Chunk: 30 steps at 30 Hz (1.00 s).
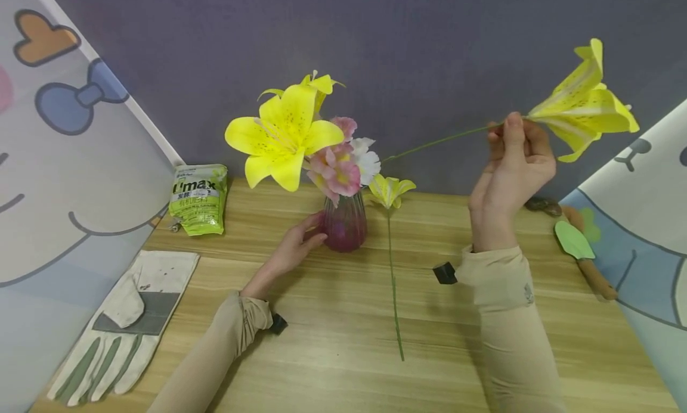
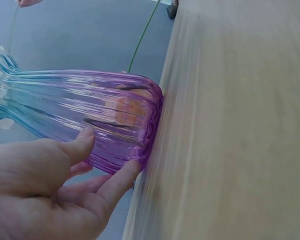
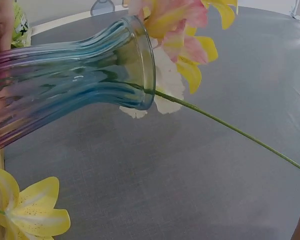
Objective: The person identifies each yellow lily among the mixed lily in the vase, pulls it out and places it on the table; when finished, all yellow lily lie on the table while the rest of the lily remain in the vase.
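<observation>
My left fingers (image 1: 315, 242) grip the vase (image 1: 346, 228) low, presumably so it won't tip, while my right fingers (image 1: 513, 133) pinch a lily (image 1: 585, 111) under its bloom at the vase's two o'clock, its stem (image 3: 230, 126) slanting into the vase's mouth (image 3: 149, 65).

Four yellow lilies (image 1: 287, 136), lol, and one glass vase (image 1: 346, 225). At least one white bloom (image 1: 367, 162); the pink blooms (image 1: 338, 171) overlap too much to count. Two hands (image 1: 292, 246) (image 1: 510, 171), two little black boxes (image 1: 444, 273), one green bag (image 1: 197, 201), one work glove (image 1: 126, 323), one green-bladed trowel (image 1: 575, 240).
</observation>
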{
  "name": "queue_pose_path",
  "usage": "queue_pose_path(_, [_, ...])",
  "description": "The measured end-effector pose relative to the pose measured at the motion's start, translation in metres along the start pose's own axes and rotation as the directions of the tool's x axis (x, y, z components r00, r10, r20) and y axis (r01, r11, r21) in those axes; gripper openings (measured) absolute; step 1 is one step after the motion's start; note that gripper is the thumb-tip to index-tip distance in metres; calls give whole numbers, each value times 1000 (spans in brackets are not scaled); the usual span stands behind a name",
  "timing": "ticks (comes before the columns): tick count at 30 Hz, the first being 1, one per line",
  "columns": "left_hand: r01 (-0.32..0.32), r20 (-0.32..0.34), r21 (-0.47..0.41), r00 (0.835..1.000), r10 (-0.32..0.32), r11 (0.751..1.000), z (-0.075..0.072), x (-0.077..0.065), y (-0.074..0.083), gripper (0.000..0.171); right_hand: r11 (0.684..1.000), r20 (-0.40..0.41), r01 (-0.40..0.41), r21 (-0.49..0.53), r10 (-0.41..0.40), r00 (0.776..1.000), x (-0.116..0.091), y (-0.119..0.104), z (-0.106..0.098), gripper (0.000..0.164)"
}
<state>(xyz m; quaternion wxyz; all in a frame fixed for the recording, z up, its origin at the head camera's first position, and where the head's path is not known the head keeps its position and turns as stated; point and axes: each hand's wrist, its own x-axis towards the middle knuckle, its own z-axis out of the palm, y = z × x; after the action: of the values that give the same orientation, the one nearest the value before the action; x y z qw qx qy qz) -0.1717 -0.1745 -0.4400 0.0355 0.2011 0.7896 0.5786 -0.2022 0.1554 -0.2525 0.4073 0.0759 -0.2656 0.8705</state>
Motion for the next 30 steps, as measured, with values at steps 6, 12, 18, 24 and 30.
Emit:
queue_pose_path(6, [11, -9, 26, 1000, -11, 1000, -2, -1, -1, 57, 999, -62, -34, 20, 35, 997, 11, -7, -8, 6])
queue_pose_path(12, [12, -11, 51, 1000, -12, 999, -2, -3, 1, 57, 994, -141, -75, 76, 85, 986, 22, -14, -19, 10])
queue_pose_path(18, [1, -14, 60, 1000, 0, 998, -2, -4, 2, 57, 992, -159, -89, 89, 103, 982, 31, -21, -32, 12])
queue_pose_path(24, [10, -20, 52, 1000, -9, 999, -1, -2, 1, 57, 978, -199, -189, 89, 203, 959, 48, -29, -50, 10])
queue_pose_path(30, [20, -26, 46, 999, -19, 999, 1, -1, 1, 57, 952, -190, -296, 82, 306, 933, 60, -34, -71, 11])
